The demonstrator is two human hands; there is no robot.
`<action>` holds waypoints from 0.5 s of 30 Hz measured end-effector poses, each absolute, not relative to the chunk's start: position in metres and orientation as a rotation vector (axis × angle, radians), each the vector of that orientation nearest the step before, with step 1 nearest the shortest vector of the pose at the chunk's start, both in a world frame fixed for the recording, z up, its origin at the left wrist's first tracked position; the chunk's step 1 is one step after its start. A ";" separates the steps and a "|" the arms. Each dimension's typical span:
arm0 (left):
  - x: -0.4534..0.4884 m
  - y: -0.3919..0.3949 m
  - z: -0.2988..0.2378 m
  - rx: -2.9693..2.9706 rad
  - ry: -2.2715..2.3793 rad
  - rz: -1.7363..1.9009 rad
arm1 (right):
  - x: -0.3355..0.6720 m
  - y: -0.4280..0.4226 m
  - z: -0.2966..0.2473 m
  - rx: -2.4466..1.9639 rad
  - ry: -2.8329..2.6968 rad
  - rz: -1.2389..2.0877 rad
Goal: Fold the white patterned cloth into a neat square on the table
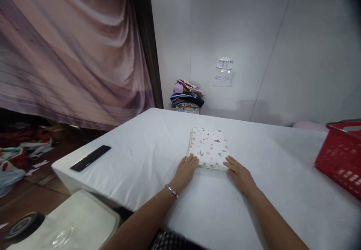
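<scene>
A folded white cloth with small dark prints (209, 147) lies flat near the middle of the white-covered table (141, 144). My left hand (186, 170), with a bracelet on its wrist, rests flat on the table, fingers stretched out and touching the cloth's near left corner. My right hand (238, 172) lies flat too, its fingertips against the cloth's near right corner. Neither hand holds anything.
A red plastic basket (340, 158) stands at the table's right edge. A black flat bar (90, 158) lies near the left corner. Folded clothes (187, 96) are stacked by the wall behind. A white stool (73, 220) and floor clutter (19, 152) are at left.
</scene>
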State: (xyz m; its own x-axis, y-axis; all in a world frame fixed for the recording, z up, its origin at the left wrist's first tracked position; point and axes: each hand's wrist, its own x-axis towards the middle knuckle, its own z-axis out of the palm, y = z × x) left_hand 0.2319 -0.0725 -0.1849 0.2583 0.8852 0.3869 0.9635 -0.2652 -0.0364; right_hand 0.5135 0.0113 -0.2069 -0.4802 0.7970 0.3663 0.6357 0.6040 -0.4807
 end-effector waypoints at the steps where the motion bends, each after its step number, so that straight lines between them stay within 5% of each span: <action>1: 0.232 -0.074 -0.185 -2.267 -1.747 -0.429 | 0.514 0.011 -0.207 -1.134 -2.274 0.377; 15: 0.229 -0.087 -0.175 -2.196 -2.063 -0.772 | 0.518 0.011 -0.205 -1.099 -2.279 0.603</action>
